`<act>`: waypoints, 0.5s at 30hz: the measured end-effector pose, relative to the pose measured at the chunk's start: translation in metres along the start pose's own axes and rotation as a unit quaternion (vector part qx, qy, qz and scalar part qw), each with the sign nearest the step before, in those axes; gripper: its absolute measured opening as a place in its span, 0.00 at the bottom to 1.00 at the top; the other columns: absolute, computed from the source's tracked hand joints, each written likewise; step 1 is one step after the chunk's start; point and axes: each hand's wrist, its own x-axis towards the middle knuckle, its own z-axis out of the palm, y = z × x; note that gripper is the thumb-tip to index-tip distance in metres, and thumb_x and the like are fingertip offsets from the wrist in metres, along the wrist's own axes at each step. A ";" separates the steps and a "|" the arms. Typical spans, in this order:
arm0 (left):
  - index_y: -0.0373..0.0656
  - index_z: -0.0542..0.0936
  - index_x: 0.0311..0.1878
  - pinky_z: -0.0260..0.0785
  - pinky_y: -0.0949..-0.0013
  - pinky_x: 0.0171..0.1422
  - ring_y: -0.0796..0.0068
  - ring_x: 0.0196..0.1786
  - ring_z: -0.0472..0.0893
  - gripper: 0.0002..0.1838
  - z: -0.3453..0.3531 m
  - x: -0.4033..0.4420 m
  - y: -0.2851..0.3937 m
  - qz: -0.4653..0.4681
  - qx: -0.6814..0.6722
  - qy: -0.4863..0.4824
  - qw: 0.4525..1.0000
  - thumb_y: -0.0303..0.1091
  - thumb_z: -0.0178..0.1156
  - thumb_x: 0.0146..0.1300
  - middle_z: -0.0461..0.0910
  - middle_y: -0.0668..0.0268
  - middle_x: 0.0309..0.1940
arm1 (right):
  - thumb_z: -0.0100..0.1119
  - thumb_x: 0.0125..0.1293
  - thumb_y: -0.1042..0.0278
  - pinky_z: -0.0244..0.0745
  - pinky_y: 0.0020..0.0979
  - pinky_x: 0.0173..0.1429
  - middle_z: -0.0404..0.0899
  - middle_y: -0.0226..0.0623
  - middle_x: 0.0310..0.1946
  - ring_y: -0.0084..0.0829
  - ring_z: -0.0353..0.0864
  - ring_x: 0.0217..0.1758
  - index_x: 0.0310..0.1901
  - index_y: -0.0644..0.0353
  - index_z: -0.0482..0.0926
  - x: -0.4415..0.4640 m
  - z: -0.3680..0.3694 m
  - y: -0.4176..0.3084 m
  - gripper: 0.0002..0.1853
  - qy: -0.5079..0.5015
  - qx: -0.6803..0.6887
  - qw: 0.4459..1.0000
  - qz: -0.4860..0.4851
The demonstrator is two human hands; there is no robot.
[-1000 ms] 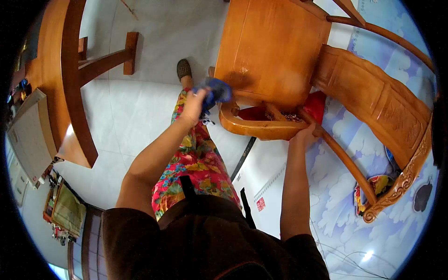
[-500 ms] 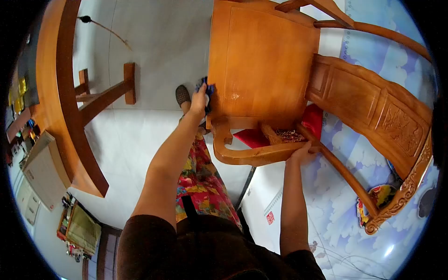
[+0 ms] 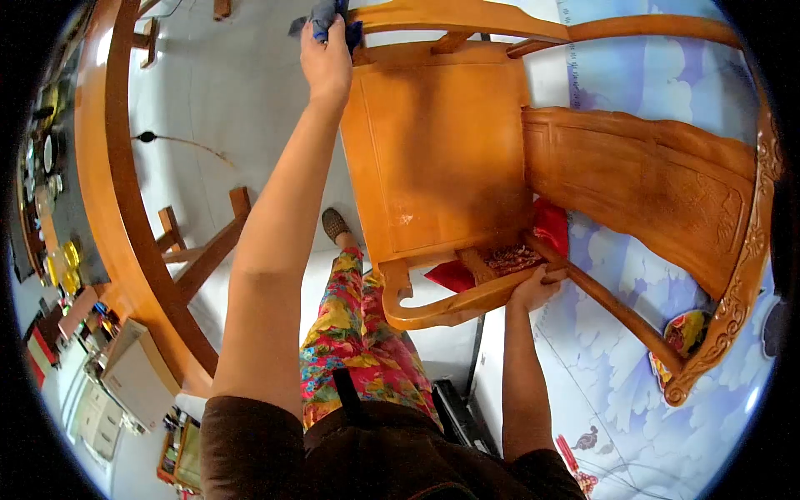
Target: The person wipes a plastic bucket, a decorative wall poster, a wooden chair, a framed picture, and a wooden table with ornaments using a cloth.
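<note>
A carved wooden armchair fills the middle and right of the view, its backrest to the right. Bunched in my left hand is a blue-grey cloth, held at the front end of the far armrest. My right hand is wrapped around the near armrest, close to where it meets the curved back rail. A pale worn spot shows on the seat. Under the near armrest some red fabric is partly visible.
A wooden table with bottles and other items runs along the left, its legs reaching over the grey floor. A white box stands at lower left. Behind the chair is a blue cloud-patterned wall.
My left hand has moved with the cloth from the seat's front edge up to the far armrest's end. My right hand stays on the near armrest. The view has shifted, showing more of the chair.
</note>
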 end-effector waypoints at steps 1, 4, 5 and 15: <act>0.44 0.80 0.54 0.70 0.62 0.57 0.62 0.52 0.81 0.21 0.006 0.008 0.002 0.062 0.113 0.021 0.991 0.48 0.62 0.65 0.83 0.59 0.44 | 0.57 0.66 0.39 0.64 0.46 0.71 0.63 0.59 0.70 0.54 0.67 0.70 0.73 0.69 0.57 0.000 0.000 0.001 0.46 -0.003 0.023 0.999 -0.023; 0.45 0.80 0.55 0.69 0.56 0.63 0.55 0.54 0.80 0.23 0.033 0.011 0.026 0.353 0.371 0.008 0.859 0.47 0.64 0.61 0.82 0.57 0.51 | 0.57 0.66 0.40 0.64 0.44 0.72 0.63 0.60 0.69 0.55 0.66 0.70 0.72 0.70 0.56 0.003 0.001 0.012 0.46 0.002 0.043 0.998 -0.050; 0.45 0.82 0.53 0.67 0.53 0.65 0.56 0.56 0.80 0.22 0.044 -0.001 0.040 0.408 0.382 -0.023 0.829 0.47 0.66 0.59 0.82 0.57 0.52 | 0.57 0.65 0.42 0.65 0.43 0.70 0.65 0.61 0.68 0.55 0.68 0.68 0.72 0.71 0.56 0.007 0.006 0.019 0.46 0.009 0.020 0.999 -0.033; 0.41 0.85 0.43 0.75 0.49 0.50 0.45 0.42 0.84 0.22 0.108 0.037 0.091 0.250 0.322 -0.383 0.829 0.51 0.54 0.65 0.85 0.47 0.38 | 0.58 0.65 0.43 0.65 0.44 0.70 0.68 0.61 0.65 0.56 0.71 0.65 0.71 0.72 0.60 0.000 -0.004 0.003 0.44 0.011 0.036 0.998 -0.050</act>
